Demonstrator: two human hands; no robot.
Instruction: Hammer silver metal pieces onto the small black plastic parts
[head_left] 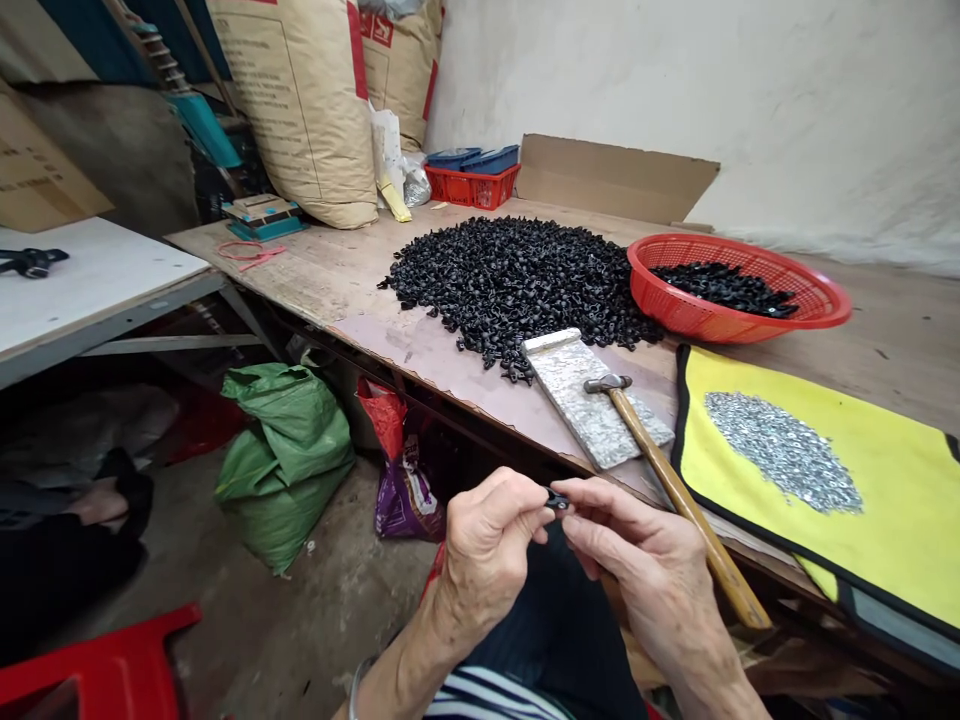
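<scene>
Taking the two hands as the centre of the clock, the left hand (491, 550) pinches a small black part (556, 499) between thumb and finger, with almost no gap. The right hand (645, 555) has its fingertips nearly together at the other end of this part; whether they press on it or hold some tiny bit, I cannot tell. Both hands meet there, maybe because so small a thing needs steadying. The pile (517, 290) lies at twelve o'clock and the basket (690, 310) at one, probably for easy reach. The hammer (666, 470) leans its head on the block (585, 420) at one, handle pointing to five, perhaps to be near the right hand. Silvery bits (784, 450) lie towards three on a yellow cloth (900, 440), which seems to keep them from scattering. The picture edge cuts off the cloth and both forearms, and the lower inside of the basket is hidden
</scene>
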